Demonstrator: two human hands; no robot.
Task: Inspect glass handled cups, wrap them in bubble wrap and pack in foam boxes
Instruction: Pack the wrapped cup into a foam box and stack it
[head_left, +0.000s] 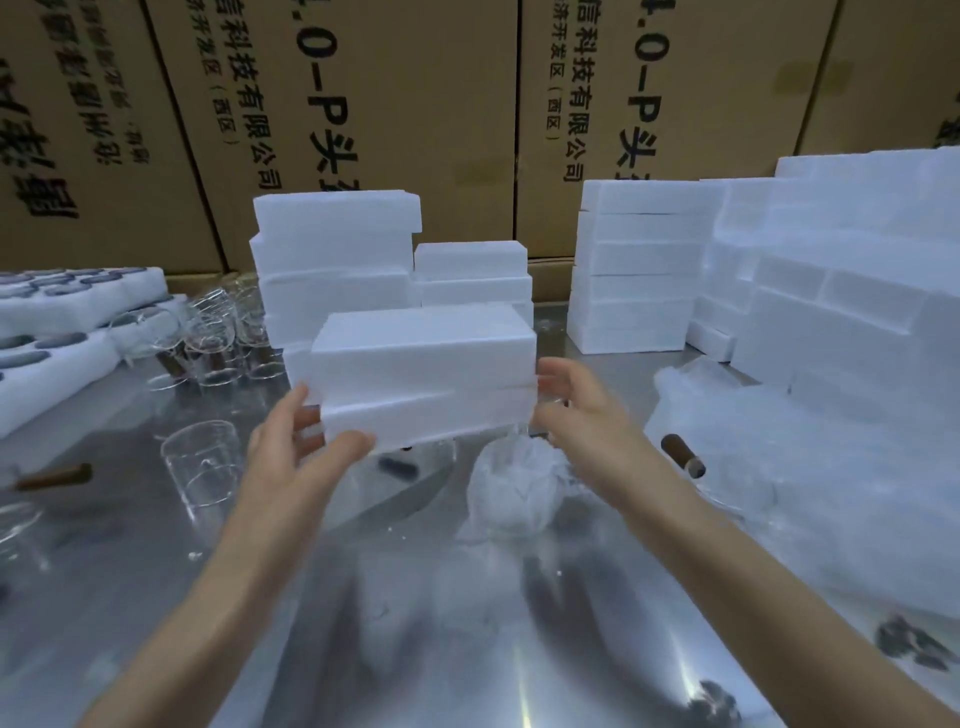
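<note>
A closed white foam box (426, 364) is held up above the steel table (415, 597) in the middle of the view. My left hand (296, 441) grips its lower left corner, thumb under the front edge. My right hand (576, 405) is at its right end with fingers spread; whether it touches is unclear. Below the box lies a cup wrapped in bubble wrap (511, 486). A bare glass cup (202, 467) stands at the left, and several more glass cups (213, 332) crowd behind it.
Stacks of foam boxes stand at centre back (337, 260), at right back (639, 270) and far right (841, 280). Foam trays (47, 332) lie at left. A bubble wrap pile (810, 467) with a brown handle (683, 455) sits at right. Cardboard cartons (415, 104) wall the back.
</note>
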